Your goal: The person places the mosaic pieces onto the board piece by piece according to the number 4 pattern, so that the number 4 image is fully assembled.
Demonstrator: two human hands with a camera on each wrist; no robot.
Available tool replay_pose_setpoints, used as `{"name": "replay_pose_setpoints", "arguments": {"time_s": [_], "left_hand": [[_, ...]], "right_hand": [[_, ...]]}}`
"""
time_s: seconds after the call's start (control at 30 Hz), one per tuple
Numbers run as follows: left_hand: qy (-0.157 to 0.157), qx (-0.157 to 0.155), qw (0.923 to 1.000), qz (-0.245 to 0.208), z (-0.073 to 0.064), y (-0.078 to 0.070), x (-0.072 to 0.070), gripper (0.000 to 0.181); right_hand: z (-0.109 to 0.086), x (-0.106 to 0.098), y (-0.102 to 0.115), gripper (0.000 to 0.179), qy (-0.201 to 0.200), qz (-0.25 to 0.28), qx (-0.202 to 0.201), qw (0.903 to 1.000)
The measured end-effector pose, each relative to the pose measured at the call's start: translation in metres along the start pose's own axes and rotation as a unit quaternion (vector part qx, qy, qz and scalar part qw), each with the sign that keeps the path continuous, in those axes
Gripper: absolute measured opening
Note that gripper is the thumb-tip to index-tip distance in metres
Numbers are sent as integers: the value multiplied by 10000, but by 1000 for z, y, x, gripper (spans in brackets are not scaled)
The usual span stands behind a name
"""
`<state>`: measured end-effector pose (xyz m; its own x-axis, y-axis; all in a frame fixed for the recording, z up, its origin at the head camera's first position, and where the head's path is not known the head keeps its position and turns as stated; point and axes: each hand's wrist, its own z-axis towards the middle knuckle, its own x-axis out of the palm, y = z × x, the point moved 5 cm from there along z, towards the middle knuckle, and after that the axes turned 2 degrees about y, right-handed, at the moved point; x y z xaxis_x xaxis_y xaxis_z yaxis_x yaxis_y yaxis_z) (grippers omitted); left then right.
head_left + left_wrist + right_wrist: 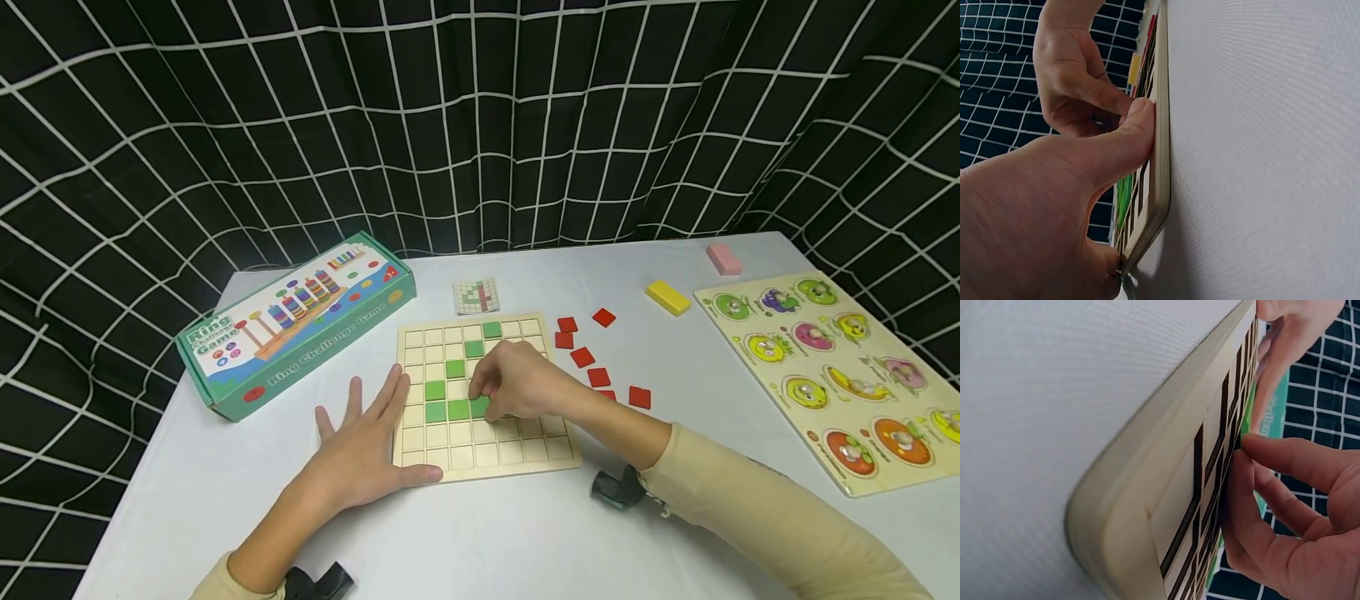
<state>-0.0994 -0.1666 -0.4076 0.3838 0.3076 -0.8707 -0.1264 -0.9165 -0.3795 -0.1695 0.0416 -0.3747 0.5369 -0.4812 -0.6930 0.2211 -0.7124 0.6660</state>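
Observation:
A wooden grid board [427,458] lies flat on the white table, with several green square tiles [455,367] set in its cells. My right hand [517,382] is over the middle of the board, thumb and fingertips pinching a green tile [478,407] at the right end of a row. That pinch also shows in the right wrist view, where the fingertips [1249,442] meet at the board's surface. Against the board's left edge rests my left hand [360,458], its fingers spread and straight. Its thumb [1138,122] lies on the front rim.
Several red tiles [582,357] are scattered right of the board. Behind it lies a small pattern card [476,296]. A green game box [300,321] sits left; a yellow block [667,297], a pink block [723,259] and a fruit puzzle board [832,367] are on the right.

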Motion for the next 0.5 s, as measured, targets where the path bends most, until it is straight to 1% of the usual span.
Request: {"name": "replay_pose_setpoints", "arguments": {"time_s": [0.3,0.5], "left_hand": [[26,-16,10000,-39,0,-1,0,131],[11,-5,10000,-94,0,0,1,131]], "right_hand": [[2,1,0,28,-4,-179,111,9998],[2,2,1,29,21,-240,37,9997]]}}
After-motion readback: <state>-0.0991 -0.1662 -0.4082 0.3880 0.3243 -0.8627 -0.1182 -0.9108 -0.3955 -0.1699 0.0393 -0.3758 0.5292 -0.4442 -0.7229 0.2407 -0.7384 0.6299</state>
